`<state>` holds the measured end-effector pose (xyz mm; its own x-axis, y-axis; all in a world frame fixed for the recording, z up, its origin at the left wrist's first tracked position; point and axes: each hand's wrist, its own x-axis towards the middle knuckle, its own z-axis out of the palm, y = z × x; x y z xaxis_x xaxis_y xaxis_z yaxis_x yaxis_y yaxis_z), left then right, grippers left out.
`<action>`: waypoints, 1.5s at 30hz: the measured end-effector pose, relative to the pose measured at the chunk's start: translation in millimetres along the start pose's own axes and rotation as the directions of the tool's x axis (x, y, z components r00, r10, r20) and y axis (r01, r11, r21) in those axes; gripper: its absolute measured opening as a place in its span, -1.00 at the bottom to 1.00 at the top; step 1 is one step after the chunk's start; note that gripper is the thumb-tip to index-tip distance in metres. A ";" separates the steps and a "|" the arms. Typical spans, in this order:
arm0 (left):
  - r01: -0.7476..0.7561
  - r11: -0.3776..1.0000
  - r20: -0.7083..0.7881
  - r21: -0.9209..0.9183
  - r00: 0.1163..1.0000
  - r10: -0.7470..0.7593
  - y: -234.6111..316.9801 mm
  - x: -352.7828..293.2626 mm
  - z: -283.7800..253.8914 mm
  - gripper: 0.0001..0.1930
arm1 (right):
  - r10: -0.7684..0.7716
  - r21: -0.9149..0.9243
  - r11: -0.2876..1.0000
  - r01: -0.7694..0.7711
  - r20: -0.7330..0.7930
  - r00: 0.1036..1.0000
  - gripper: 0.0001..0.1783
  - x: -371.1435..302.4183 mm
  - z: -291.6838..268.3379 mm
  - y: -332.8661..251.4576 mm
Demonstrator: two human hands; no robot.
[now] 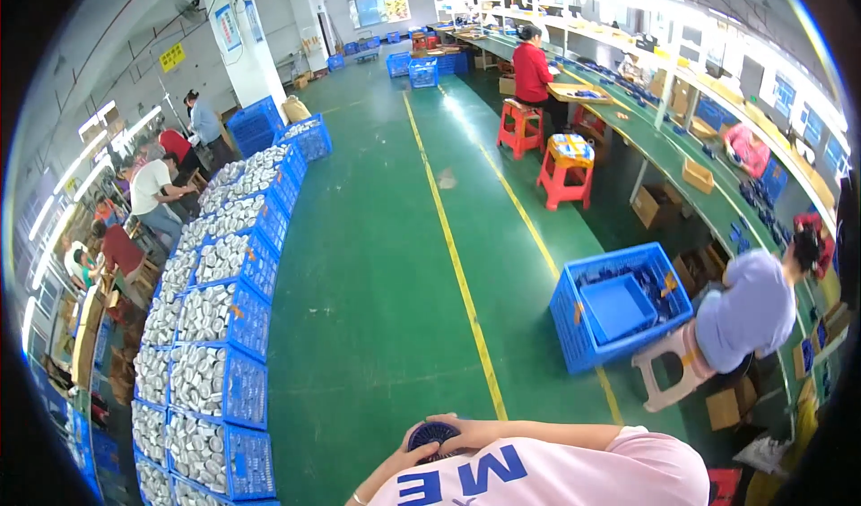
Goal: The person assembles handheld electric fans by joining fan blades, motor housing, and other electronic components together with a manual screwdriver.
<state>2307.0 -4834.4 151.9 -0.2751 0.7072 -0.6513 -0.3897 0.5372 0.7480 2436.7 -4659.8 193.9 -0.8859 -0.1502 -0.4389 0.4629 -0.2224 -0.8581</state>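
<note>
Close to my body, at the lower middle, both hands hold a small round fan point(432, 435), dark blue, with a slotted grille facing up. My left hand point(393, 467) wraps its left side, with a thin band showing at the wrist. From the right, my right hand point(468, 434) curls over the far side and right edge. The fan's underside is hidden by my fingers. My arm in a pink sleeve crosses the bottom of the view.
Stacked blue crates point(247, 389) full of silver round parts line the left. A large blue crate point(574, 327) stands at right, beside a seated person point(744, 313) on a pale stool. Red stools point(520, 131) and a long workbench point(664, 138) lie beyond. Yellow lines mark the green floor point(359, 264).
</note>
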 end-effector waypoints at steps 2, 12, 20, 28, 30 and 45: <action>0.059 0.996 0.084 -0.064 0.995 -0.053 97.3 22.2 9.8 -0.33 | 0.036 0.171 0.985 -0.037 0.010 0.999 -0.04 18.6 -48.9 -34.8; 0.086 0.975 0.335 0.206 0.930 -0.153 342.9 287.9 -39.1 -0.33 | -0.029 0.532 0.823 0.196 -0.306 0.952 -0.11 136.4 -282.6 -150.8; 0.085 0.977 0.220 -0.194 0.975 -0.041 506.3 456.0 -142.4 -0.41 | -0.046 0.397 0.912 0.105 -0.156 0.987 -0.24 297.4 -480.0 -330.0; 0.278 0.804 -0.014 -0.525 0.942 -0.335 613.1 586.4 -284.0 -0.67 | 0.037 -0.162 0.986 -0.034 0.015 0.999 -0.10 497.6 -629.1 -441.0; 0.192 0.932 -0.090 -0.307 0.969 -0.230 692.8 611.1 -291.7 -0.71 | 0.013 -0.233 0.972 -0.023 -0.041 0.999 -0.04 554.2 -668.0 -462.6; 0.163 0.983 0.443 0.087 0.878 -0.184 1053.3 1027.5 -400.1 -0.33 | -0.025 0.255 0.959 0.125 -0.362 0.932 -0.22 715.4 -1023.3 -704.4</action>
<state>1262.1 -3725.7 219.4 0.2194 0.7249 -0.6529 -0.3512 0.6831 0.6404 1445.0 -3624.8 211.6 -0.8485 0.2143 -0.4839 0.3409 -0.4780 -0.8095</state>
